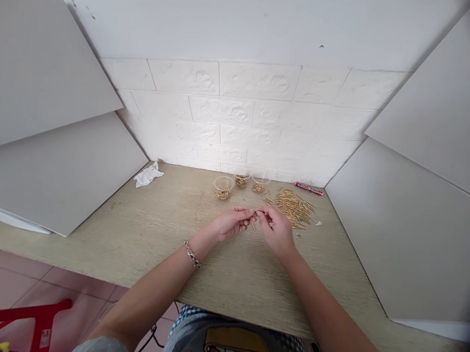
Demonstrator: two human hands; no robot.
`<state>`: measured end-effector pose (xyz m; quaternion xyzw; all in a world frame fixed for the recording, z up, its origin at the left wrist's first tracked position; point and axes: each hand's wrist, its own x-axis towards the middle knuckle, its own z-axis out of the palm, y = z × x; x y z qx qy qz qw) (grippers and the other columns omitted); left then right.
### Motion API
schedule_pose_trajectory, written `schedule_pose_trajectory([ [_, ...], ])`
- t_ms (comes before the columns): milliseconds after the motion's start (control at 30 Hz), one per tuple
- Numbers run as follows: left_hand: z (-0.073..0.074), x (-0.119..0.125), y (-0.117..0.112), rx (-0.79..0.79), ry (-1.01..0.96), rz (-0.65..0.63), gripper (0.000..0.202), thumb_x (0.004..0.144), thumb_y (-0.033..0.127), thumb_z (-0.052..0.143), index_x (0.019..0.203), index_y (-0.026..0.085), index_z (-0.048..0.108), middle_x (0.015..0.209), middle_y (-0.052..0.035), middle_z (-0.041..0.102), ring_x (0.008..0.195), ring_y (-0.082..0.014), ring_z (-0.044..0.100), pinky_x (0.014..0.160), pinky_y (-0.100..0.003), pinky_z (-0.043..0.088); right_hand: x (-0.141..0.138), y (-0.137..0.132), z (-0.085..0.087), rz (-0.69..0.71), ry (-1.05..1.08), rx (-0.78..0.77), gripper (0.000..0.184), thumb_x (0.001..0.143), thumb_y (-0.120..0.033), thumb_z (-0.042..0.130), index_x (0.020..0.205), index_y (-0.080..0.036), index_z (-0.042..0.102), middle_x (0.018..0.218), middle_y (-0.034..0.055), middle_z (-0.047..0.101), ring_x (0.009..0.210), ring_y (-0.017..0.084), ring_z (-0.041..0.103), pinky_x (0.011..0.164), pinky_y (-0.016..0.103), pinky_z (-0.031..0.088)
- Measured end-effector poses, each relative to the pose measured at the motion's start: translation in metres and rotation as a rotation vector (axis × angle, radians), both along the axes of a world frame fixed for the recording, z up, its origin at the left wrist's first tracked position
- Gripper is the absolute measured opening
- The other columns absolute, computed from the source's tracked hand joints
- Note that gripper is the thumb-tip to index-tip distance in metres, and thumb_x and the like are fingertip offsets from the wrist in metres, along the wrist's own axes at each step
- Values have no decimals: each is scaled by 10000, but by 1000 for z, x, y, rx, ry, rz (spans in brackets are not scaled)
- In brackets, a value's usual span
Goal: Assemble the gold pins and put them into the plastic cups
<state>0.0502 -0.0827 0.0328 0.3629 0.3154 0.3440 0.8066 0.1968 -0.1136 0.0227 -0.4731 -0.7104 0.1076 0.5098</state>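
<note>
My left hand [234, 223] and my right hand [276, 230] meet over the middle of the table, fingertips pinched close together. Something very small sits between their fingertips, too small to make out. A single thin gold-coloured stick [253, 226] lies on the table just beneath the fingers. Beyond my right hand spreads a loose pile of slim gold-coloured sticks [294, 205]. Behind the hands stand three clear plastic cups: a front left cup [223, 188], a middle cup [241, 181] and a right cup [260, 185], each with small gold-coloured pieces at the bottom.
A crumpled white tissue [149, 175] lies at the table's back left. A red tube-like packet [308, 188] rests behind the pile, and a small white scrap [318, 224] to its right. Grey panels [71, 174] flank the wooden table [147, 234]; a white brick-patterned wall [257, 114] closes the back.
</note>
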Motion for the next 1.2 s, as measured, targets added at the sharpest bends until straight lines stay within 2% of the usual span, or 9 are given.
schedule_pose_trajectory([
  [100, -4, 2, -1, -90, -55, 35, 173, 689, 261, 662, 721, 103, 599, 633, 9, 571, 500, -20, 462, 496, -150, 376, 0, 0, 0, -22, -9, 4, 162, 830, -253, 438, 792, -187, 581, 746, 33, 590, 655, 135, 533, 588, 251, 441],
  [267, -8, 7, -2, -196, -104, 95, 156, 776, 233, 569, 684, 108, 550, 548, 24, 516, 465, -20, 461, 457, -129, 382, -2, 1, -4, 62, -132, 34, 177, 833, -242, 453, 833, -190, 623, 776, 39, 600, 710, 144, 549, 659, 272, 447],
  [467, -8, 10, -2, -239, -105, 155, 156, 788, 199, 548, 667, 104, 521, 533, 30, 484, 433, -10, 440, 377, -103, 334, -2, 4, -10, 66, -171, 31, 195, 827, -238, 475, 853, -214, 667, 807, 36, 609, 725, 143, 566, 681, 272, 454],
  [633, -13, 9, 1, -293, -149, 160, 144, 814, 166, 500, 688, 100, 521, 557, 15, 504, 450, -18, 460, 394, -109, 363, -2, 5, -12, 45, -217, 4, 176, 813, -252, 496, 821, -218, 669, 810, 34, 604, 716, 143, 561, 667, 270, 440],
  [800, -11, 9, 2, -298, -126, 172, 158, 820, 163, 480, 678, 100, 508, 546, 14, 489, 446, -25, 448, 389, -122, 346, -2, 2, -8, 76, -206, -10, 181, 831, -255, 466, 833, -201, 639, 832, 38, 599, 750, 147, 551, 687, 267, 421],
  [900, -9, 9, 1, -291, -103, 137, 200, 821, 223, 484, 652, 116, 479, 531, 25, 455, 423, -20, 402, 367, -124, 296, -2, -1, -3, 55, -169, -30, 205, 857, -259, 413, 801, -182, 595, 778, 35, 581, 725, 143, 532, 662, 261, 402],
  [1000, -8, 7, -1, -298, -115, 50, 251, 816, 291, 481, 624, 135, 437, 506, 45, 388, 393, -19, 334, 352, -131, 247, -1, -2, 0, -29, -127, -41, 247, 876, -269, 355, 741, -177, 541, 701, 22, 541, 668, 137, 504, 615, 256, 384],
  [1100, -7, 6, -3, -278, -140, -6, 208, 804, 266, 492, 648, 134, 453, 518, 48, 373, 409, -21, 339, 372, -130, 257, 0, -1, 0, -72, -84, -38, 214, 862, -272, 375, 757, -180, 538, 714, 21, 548, 655, 134, 502, 597, 248, 387],
  [1200, -5, 6, -4, -209, -136, 12, 118, 780, 204, 531, 706, 115, 510, 578, 27, 440, 456, -19, 383, 411, -128, 297, 1, 2, -1, -79, -42, -19, 149, 829, -261, 442, 795, -182, 564, 767, 25, 586, 649, 126, 524, 611, 245, 410],
])
